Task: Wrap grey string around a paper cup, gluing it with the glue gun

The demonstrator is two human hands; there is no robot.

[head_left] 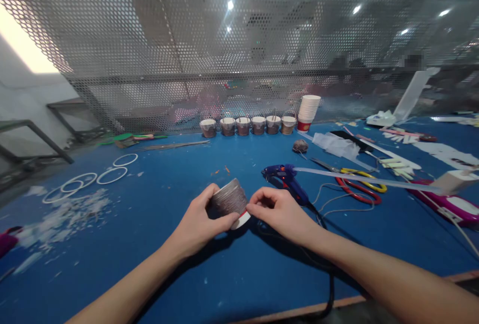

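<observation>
A paper cup (230,198) wound with grey-brown yarn is tilted in my left hand (198,226), whose fingers and thumb close around its side. A red and white strip near one end of the cup is bare of yarn. My right hand (280,214) is pinched against the cup at the edge of the winding; what is between its fingertips is too small to make out. Beyond it lies a blue glue gun (286,179) with a long clear glue stick in its back. A small ball of yarn (300,146) sits farther back.
Several yarn-wrapped cups (243,126) and a stack of paper cups (309,112) line the back by a perforated metal screen (179,54). Scissors (359,184) and loose cord lie right. White rings (112,175) and scraps (80,214) lie left. A black cable runs over the front edge.
</observation>
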